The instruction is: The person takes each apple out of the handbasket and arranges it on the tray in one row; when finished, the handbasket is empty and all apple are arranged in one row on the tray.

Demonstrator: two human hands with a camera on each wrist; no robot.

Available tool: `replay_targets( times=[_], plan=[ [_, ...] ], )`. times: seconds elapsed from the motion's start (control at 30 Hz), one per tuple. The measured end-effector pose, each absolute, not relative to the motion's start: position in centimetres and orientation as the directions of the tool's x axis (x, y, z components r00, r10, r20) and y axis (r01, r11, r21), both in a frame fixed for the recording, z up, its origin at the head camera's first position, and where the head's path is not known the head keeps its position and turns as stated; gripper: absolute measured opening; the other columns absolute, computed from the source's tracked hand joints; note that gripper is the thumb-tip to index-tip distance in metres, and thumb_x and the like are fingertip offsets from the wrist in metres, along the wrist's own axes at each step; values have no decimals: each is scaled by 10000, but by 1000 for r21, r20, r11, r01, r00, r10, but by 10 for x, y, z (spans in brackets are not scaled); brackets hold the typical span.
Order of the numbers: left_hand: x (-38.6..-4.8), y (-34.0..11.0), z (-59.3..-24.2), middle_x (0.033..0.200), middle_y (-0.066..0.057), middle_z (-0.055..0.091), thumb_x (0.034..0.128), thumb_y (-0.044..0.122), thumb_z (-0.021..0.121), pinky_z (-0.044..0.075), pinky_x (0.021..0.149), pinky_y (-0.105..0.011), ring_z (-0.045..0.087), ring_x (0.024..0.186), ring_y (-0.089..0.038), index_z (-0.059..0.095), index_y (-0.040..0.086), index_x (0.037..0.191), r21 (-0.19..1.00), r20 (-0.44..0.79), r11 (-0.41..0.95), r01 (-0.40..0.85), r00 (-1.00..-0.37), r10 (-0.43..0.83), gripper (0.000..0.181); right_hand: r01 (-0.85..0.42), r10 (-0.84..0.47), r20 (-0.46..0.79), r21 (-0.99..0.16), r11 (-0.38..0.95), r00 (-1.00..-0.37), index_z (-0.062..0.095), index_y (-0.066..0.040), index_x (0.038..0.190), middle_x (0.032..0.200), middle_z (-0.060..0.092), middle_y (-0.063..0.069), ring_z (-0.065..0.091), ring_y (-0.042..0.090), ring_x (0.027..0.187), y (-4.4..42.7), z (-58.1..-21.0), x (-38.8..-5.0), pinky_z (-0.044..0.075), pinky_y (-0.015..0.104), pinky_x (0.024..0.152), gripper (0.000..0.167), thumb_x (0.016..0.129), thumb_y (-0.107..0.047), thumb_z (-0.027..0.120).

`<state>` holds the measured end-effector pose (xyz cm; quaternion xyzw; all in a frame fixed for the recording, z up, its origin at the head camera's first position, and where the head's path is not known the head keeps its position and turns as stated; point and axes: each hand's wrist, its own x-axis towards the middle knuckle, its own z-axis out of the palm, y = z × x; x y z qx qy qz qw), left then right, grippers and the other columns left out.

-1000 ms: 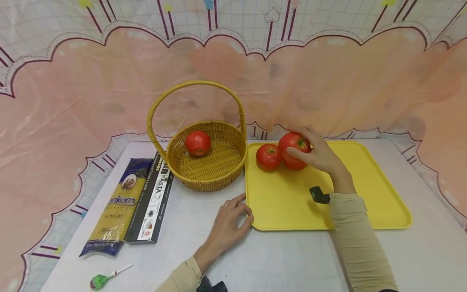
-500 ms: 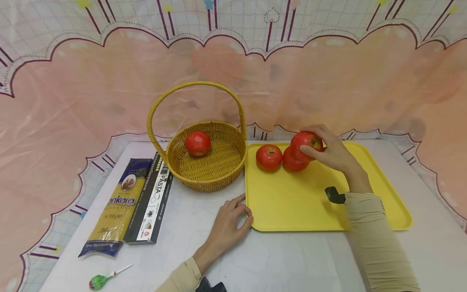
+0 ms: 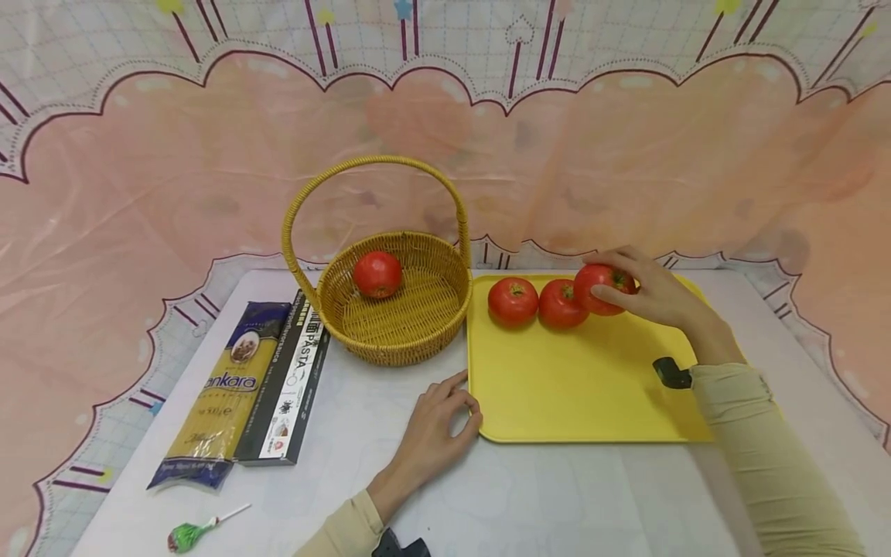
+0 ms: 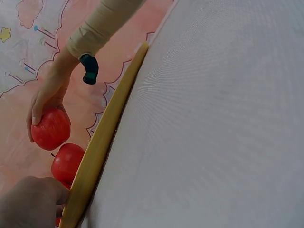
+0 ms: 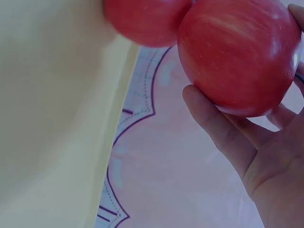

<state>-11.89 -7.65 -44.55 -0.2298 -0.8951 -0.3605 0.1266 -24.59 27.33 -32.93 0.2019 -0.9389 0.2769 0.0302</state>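
Note:
My right hand grips a red apple at the back of the yellow tray. In the right wrist view thumb and fingers curl round that apple. Just left of it sit a second apple and a third, both on the tray. In the left wrist view the held apple hangs above another apple. My left hand touches the tray's left edge near its front corner, with thumb and forefinger bent into a ring.
Left of the tray stands a wicker basket with a tall handle and one red apple inside. Farther left lie a black pasta box and a bag of spaghetti. A green lollipop is at the front left.
My right hand has moved right with its apple, from in front of the middle apple to a spot on that one's right, and lower. My left hand has stayed at the tray's edge.

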Motion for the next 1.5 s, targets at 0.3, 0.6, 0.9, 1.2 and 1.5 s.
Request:
replay_targets(
  times=[0.3,0.6,0.9,1.2,1.5],
  plan=[
    [-120,-77,-450,1338,-43,562,858,244,640,398,809,-320,555,1099,-179,616,245,824,570,401,646,508,-858,321,42,-388,-386,108,-483,785,-916,525,-254,1302,1321,436,71,460,330,1151,283,-329,-249,380,607,932,470,867,-376,653],
    [-121,-78,-447,1336,-50,567,844,235,662,399,815,-331,560,1099,-188,620,245,818,588,399,633,505,-861,316,51,-421,-431,84,-441,792,-898,557,-221,1258,1247,463,64,485,323,1104,297,-334,-259,413,585,906,450,846,-345,687],
    [-119,-78,-448,1333,-54,569,851,239,654,400,810,-329,560,1101,-187,622,244,824,596,384,633,494,-868,315,43,-444,-493,-30,-391,806,-870,555,-159,1267,1242,498,112,464,332,1119,305,-345,-268,395,574,918,519,826,-397,691],
    [-119,-77,-449,1331,-58,569,853,234,655,409,823,-339,558,1107,-183,624,240,832,591,394,630,504,-862,320,38,-488,-542,-54,-366,792,-839,576,-100,1245,1255,550,155,497,371,1151,304,-352,-273,371,585,969,497,828,-344,694],
    [-121,-77,-450,1341,-55,559,861,240,642,402,811,-326,552,1096,-171,620,243,837,570,406,637,519,-852,330,33,-440,-524,-91,-434,786,-847,503,-64,1302,1316,502,196,465,386,1192,304,-354,-281,354,581,990,575,824,-318,696]
  ],
)
